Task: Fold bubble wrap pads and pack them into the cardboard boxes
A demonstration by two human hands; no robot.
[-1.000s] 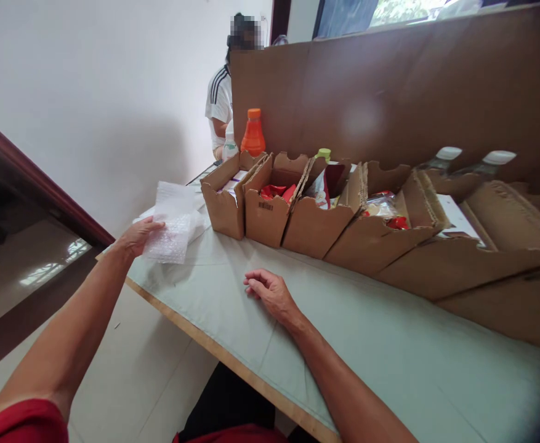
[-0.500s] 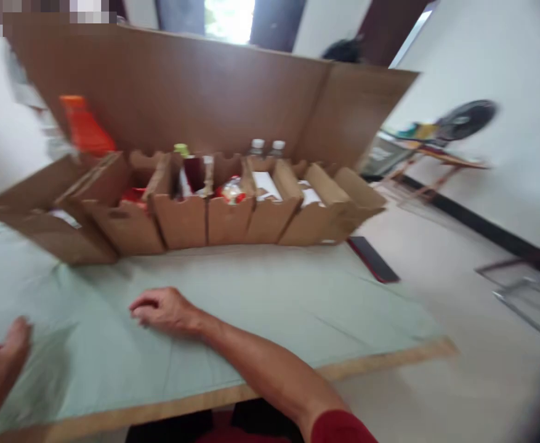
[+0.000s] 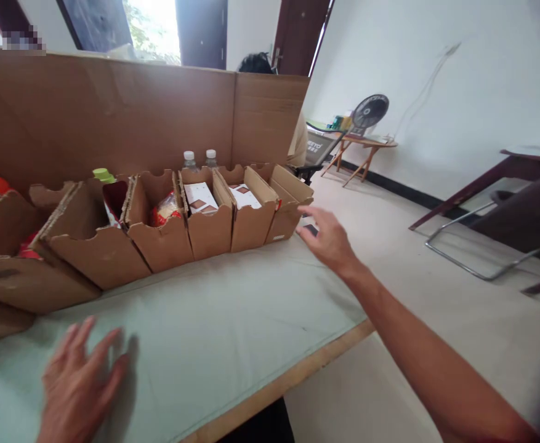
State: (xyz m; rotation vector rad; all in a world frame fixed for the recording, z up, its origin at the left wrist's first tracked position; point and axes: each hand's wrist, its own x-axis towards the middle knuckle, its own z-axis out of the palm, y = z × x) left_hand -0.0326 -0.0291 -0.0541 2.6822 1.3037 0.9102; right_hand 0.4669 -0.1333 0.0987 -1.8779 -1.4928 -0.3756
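My right hand reaches out at the table's right end, fingers apart, just beside the rightmost cardboard box; nothing is in it. Part of a dark flat object shows between its thumb and fingers, mostly hidden. Low over the green tablecloth, my left hand has its fingers spread and holds nothing. Open cardboard boxes stand in a row across the table. Two of them hold white cartons with brown patterns, one a white carton. Another contains a red and clear packet.
Behind the boxes rises a tall cardboard panel, with two white-capped bottles and a yellow-green cap before it. A person's dark hair shows beyond. A fan stands on a wooden table to the right.
My view has swung to the right. The right hand has moved from mid-table to the right end, beside the last box. My left hand has come further into view, fingers spread.
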